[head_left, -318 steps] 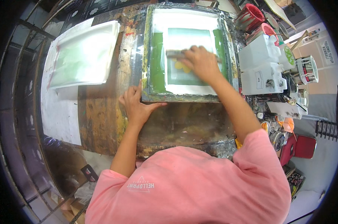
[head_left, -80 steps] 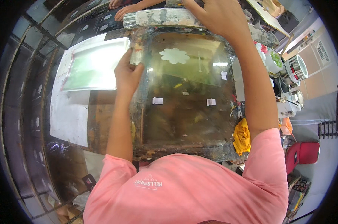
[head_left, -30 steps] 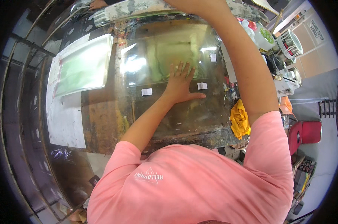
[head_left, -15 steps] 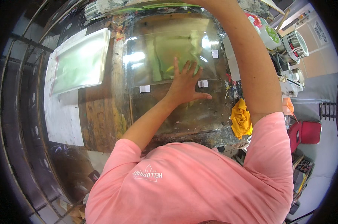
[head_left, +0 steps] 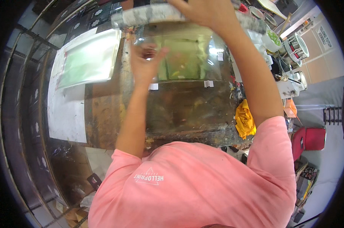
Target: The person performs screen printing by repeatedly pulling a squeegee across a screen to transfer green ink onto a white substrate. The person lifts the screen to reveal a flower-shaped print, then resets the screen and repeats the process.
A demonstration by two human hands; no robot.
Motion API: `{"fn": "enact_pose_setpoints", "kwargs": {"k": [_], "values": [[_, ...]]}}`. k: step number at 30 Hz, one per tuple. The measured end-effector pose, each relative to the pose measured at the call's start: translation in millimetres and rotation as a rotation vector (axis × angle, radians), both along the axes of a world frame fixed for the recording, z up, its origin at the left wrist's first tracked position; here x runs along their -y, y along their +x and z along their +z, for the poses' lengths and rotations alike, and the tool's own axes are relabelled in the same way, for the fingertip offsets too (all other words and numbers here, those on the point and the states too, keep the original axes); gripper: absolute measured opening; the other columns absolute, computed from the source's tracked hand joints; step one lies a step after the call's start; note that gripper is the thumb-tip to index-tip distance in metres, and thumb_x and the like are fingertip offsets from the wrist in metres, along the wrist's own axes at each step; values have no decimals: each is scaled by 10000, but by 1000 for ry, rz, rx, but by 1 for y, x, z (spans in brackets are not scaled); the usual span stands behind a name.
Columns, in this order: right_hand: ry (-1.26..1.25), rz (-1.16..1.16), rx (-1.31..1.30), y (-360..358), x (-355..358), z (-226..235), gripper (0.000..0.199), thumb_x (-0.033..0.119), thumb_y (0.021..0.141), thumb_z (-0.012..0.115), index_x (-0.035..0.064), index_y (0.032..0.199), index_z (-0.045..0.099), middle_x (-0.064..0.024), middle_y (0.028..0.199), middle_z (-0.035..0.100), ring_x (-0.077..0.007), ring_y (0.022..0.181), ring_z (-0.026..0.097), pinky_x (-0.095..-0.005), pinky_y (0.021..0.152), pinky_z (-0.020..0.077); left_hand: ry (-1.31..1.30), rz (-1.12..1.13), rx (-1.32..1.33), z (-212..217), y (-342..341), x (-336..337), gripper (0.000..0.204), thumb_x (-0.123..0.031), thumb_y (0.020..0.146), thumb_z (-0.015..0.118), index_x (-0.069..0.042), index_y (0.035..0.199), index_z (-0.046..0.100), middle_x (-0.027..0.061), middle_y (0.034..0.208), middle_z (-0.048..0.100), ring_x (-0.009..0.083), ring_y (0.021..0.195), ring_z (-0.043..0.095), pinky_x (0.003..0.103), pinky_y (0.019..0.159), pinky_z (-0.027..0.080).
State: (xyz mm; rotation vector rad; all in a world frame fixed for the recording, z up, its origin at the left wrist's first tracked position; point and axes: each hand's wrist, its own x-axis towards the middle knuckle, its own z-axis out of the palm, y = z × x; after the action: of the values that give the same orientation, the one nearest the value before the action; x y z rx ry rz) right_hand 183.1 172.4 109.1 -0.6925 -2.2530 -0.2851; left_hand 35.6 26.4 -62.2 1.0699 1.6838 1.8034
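Near the left side of a clear plastic sheet is my left hand, raised and smeared by motion. Whether its fingers hold anything does not show. The sheet lies flat on the dark worktop, with a greenish rectangle showing through it and small white tabs along its edges. At the far side, my right hand grips a pale, paint-stained frame bar; part of the hand is cut off by the upper edge.
A stack of clear plastic sheets rests on white paper at the left. A crumpled yellow cloth lies at the right table edge. Tubs and cans stand beyond it. A red chair is farther right.
My left hand has left the middle of the sheet and moved left. The stained bar has come lower into view and shifted right, with my right hand on it.
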Motion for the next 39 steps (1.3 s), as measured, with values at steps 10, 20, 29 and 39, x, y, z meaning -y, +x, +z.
{"fn": "enact_pose_setpoints", "kwargs": {"k": [10,20,29,39], "values": [[-465,187,412,71,64,-135,405,500,975,665,106,999,757,-118,997,684,-335,976,649,-501,798,525,-512,6,-505,-42,-11,81,1026,-551,572,998,-31,1383,643,124,1206,660,304,1160,608,473,1053,430],[-468,96,379,63,75,-209,353,424,913,751,130,1109,733,-81,1000,671,-292,944,680,-453,729,582,-543,141,-803,-79,-8,91,1090,-679,460,966,-61,1318,702,77,1135,571,283,1147,531,459,1033,319],[-310,20,379,-16,-96,-219,458,584,983,626,142,1054,728,-87,976,698,-315,967,704,-482,749,587,-446,150,-842,-80,-12,88,1118,-643,458,978,-65,1366,680,67,1118,542,271,1122,528,455,1028,316],[-348,25,386,-27,-134,-212,563,669,993,543,167,1153,742,-125,1032,743,-337,998,722,-499,801,580,-321,106,-694,-83,-11,89,1181,-644,564,957,-15,1489,577,94,1013,736,260,974,597,418,997,359]]}}
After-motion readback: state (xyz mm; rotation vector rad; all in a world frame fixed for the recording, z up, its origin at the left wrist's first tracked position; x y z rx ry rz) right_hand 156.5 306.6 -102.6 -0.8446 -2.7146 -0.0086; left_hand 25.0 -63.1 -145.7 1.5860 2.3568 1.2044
